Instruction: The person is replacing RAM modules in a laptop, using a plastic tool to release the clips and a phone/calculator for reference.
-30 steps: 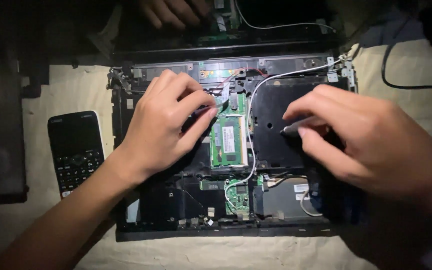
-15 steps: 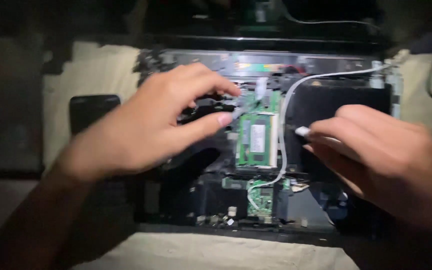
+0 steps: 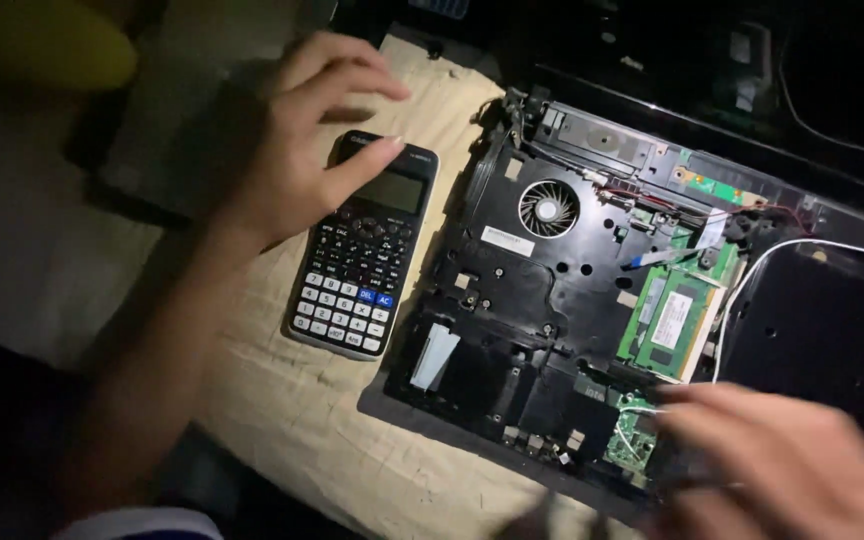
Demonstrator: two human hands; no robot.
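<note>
Left hand now off the laptop, moved out over the calculator near the left edge of the cloth; half a second ago spread across the board beside the green memory card. Open and loose now, fingers curled, thumb tip touching the top of the calculator by its screen, nothing gripped. Right hand low at the near right corner of the laptop, blurred, fingers stretched left over the small green card with its white wires; earlier higher up, fingertips on the black cover right of the memory. Cannot tell whether anything pinched there. Laptop lying open-bottomed on the cloth, tilted in view, farther right than before. Fan uncovered near its far left corner, where the left hand hid it earlier. Memory card bare in its slot, centre right, white cable arching past its right side. Calculator flat, just beside the laptop's left edge, not touching.
</note>
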